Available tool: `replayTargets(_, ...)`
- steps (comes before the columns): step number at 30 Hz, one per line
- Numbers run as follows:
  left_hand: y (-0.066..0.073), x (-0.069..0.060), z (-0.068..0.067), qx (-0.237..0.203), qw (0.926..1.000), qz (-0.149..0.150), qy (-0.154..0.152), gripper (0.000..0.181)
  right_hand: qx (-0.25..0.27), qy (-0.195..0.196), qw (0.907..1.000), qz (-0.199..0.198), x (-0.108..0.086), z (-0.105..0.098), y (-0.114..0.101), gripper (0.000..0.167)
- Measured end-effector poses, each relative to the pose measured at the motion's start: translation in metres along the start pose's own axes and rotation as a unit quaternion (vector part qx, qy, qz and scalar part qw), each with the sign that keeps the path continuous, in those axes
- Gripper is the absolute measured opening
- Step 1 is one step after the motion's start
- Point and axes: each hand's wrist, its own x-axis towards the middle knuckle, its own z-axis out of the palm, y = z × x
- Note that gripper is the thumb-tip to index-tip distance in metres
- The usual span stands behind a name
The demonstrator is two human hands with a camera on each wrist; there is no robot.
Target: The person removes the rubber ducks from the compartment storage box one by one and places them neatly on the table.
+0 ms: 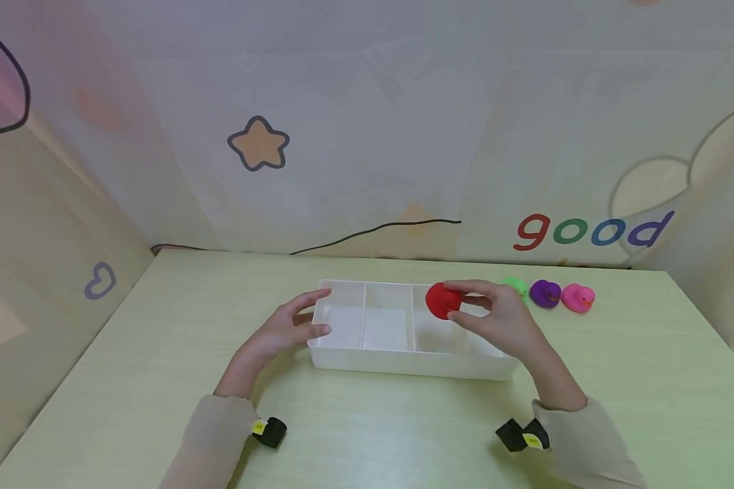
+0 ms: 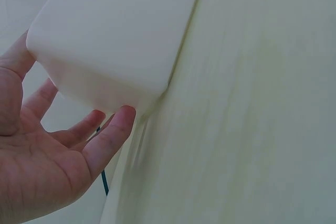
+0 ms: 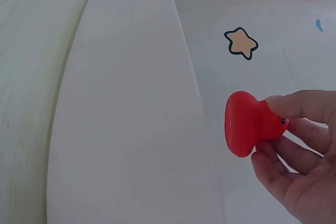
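A red rubber duck (image 1: 443, 301) is pinched between the thumb and fingers of my right hand (image 1: 501, 319). It hangs above the white divided box (image 1: 404, 362), over a compartment right of the middle. In the right wrist view the duck (image 3: 243, 124) is tipped sideways, its flat base facing the box wall (image 3: 126, 108). My left hand (image 1: 284, 326) holds the box's left end, its thumb over the rim. The left wrist view shows the fingers of that hand (image 2: 52, 150) against the end wall (image 2: 100, 85).
Behind the right hand, a green duck (image 1: 516, 286), partly hidden, a purple duck (image 1: 546, 294) and a pink duck (image 1: 578, 298) stand in a row on the table (image 1: 367, 421). A printed cloth (image 1: 367, 149) hangs at the table's back edge.
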Motion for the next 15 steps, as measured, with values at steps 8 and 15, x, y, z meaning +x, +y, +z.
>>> replayTargets(8, -0.001, 0.001, 0.000, -0.003, 1.0000, -0.003, -0.001, 0.069, -0.018, 0.031, 0.9993, 0.011, -0.009, -0.022, 0.009, 0.038)
replayTargets(15, -0.001, 0.000, 0.000, -0.007, 1.0000, -0.001, -0.004, 0.069, -0.037, 0.043, 0.9982, 0.020, -0.016, -0.040, 0.023, 0.040)
